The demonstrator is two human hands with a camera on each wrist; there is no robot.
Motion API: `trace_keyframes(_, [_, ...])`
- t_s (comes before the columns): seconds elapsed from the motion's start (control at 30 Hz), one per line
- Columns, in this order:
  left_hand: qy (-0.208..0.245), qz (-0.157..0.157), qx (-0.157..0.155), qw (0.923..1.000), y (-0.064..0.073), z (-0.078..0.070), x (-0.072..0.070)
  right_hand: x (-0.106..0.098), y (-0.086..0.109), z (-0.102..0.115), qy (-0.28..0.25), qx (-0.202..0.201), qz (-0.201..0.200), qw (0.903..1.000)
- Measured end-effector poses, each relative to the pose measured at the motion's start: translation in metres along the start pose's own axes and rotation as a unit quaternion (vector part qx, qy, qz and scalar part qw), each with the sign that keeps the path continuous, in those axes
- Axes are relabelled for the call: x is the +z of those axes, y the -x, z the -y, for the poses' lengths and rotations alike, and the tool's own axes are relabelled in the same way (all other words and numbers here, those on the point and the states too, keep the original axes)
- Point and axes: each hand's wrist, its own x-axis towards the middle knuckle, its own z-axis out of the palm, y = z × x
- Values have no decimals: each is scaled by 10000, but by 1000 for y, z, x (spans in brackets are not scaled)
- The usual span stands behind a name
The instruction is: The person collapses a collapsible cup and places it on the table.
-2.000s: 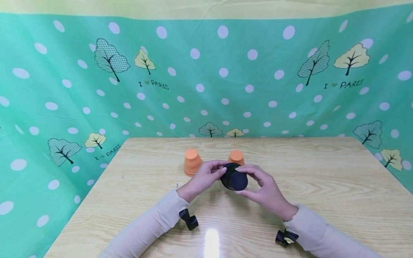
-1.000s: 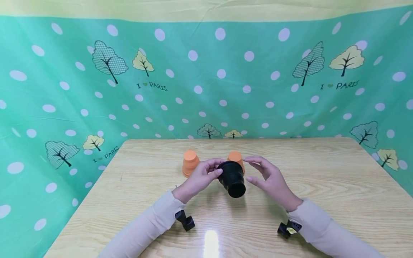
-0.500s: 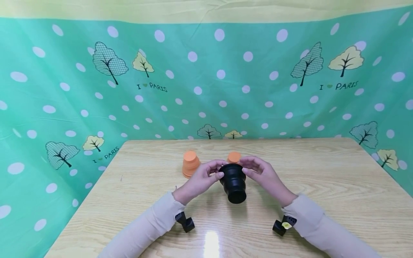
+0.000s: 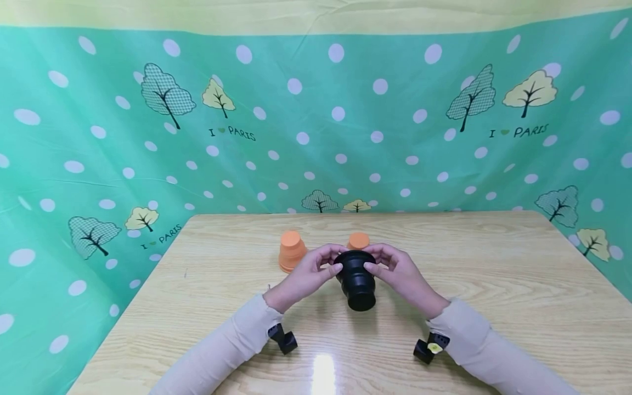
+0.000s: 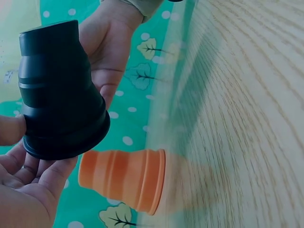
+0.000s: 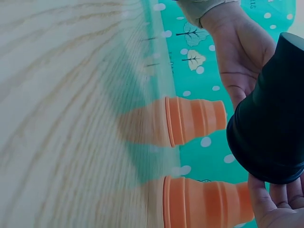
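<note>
A black collapsible cup (image 4: 356,281), drawn out into stepped rings, is held above the table between both hands, wide rim toward the back and narrow base tilted down to the front. My left hand (image 4: 307,272) pinches the rim on its left, thumb on the near side and fingers behind. On the opposite side my right hand (image 4: 404,276) holds the rim the same way. In the left wrist view the black cup (image 5: 59,90) shows its ribbed wall. Its inside is hidden.
Behind the hands, two orange stepped cups stand upside down: the left one (image 4: 292,249) and the right one (image 4: 359,240), partly covered by the black cup and right hand. The wooden table (image 4: 494,285) ends at a green dotted curtain (image 4: 345,126).
The black cup's base has swung down, so its stepped side shows. My right hand left the cup's base, stood apart with spread fingers, then came in to grip the rim; my left kept its hold.
</note>
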Motion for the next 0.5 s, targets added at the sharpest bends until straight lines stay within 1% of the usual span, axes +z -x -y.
trace_keyframes(0.1, [-25, 26, -99, 9999, 0, 2, 0, 0, 0, -1, 76, -26, -3, 10000])
trace_keyframes(0.2, [-29, -22, -231, 9997, -1, 3, 1, 1, 0, -1, 163, -51, -4, 9999])
trace_keyframes(0.37, [26, -122, -333, 9994, 2, -20, 2, 2, -1, 0, 140, -64, -43, 9999])
trace_keyframes(0.43, [74, -138, -322, 9994, 4, -28, 2, 3, -1, 0, 136, -80, -63, 9999])
trace_keyframes(0.5, [118, -170, -326, 9993, 2, -22, 2, 3, -1, 0, 162, -89, -82, 9998])
